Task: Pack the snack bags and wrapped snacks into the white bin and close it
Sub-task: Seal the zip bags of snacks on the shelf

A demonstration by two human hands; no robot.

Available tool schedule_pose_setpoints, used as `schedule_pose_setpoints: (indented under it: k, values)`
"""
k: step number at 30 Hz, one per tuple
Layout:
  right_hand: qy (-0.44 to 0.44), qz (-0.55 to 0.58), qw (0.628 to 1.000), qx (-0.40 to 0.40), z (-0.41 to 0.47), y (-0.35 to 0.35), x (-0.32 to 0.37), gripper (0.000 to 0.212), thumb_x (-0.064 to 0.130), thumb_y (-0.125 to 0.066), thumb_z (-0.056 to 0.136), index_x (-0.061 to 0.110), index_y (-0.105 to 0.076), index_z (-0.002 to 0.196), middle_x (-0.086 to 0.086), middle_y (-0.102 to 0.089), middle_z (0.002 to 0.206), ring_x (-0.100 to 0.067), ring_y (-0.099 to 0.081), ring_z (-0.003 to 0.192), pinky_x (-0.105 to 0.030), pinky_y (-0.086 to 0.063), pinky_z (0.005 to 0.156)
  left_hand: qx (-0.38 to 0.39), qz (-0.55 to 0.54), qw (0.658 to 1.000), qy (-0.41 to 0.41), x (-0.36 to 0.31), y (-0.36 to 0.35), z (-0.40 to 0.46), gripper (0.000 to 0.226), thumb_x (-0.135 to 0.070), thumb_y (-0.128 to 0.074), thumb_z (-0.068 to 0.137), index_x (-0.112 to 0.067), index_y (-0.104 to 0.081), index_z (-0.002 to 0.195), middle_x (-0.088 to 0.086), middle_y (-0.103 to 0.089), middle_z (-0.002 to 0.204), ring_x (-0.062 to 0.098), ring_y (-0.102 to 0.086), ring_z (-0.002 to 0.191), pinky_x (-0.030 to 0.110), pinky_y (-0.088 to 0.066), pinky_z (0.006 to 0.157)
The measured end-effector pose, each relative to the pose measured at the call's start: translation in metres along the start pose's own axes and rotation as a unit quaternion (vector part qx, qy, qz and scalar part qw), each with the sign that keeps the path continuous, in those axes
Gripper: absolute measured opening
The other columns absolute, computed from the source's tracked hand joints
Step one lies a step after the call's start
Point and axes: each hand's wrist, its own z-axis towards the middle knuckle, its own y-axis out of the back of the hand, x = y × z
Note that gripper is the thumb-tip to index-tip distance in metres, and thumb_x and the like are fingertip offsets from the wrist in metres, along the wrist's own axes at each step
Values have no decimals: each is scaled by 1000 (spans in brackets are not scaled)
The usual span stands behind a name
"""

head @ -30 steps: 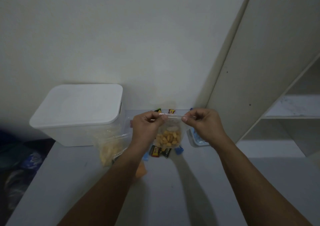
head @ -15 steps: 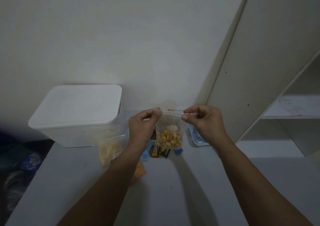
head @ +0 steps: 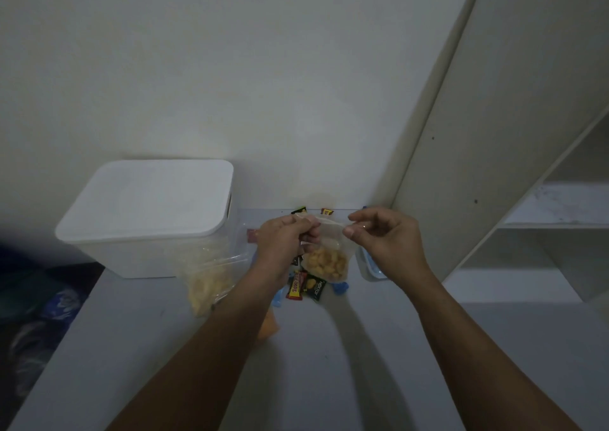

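A small clear zip bag of yellow snacks [head: 328,262] hangs above the table, pinched at its top edge by my left hand [head: 283,244] and my right hand [head: 384,239]. The white bin [head: 145,252] stands at the back left with its lid [head: 148,196] on. A larger clear bag of pale yellow snacks [head: 207,282] leans against the bin's front right. Several wrapped snacks [head: 304,287] lie on the table under the held bag, with two more wrappers [head: 327,212] by the wall.
An orange packet [head: 268,326] lies partly under my left forearm. A clear tub with blue contents [head: 370,267] sits behind my right hand. A white shelf unit [head: 514,199] rises at the right. Dark bedding [head: 36,308] lies left of the table edge.
Both hands have kept hold of the small bag's top edge, shifting slightly along it; the bag hangs in nearly the same place.
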Motion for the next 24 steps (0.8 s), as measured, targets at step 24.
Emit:
schedule_pose_setpoints:
  k: [24]
  values:
    - [-212,-58,946,239,-12,-25,-46,12,22,-75,79,11,-72,83,-14,-72,92,-20,-66,81,-39,-56,74,-65,101,992,45,86,55,-29,6,-2,-59,88,1,-65,86,21,-68,91,36,-67,88,49,-59,74]
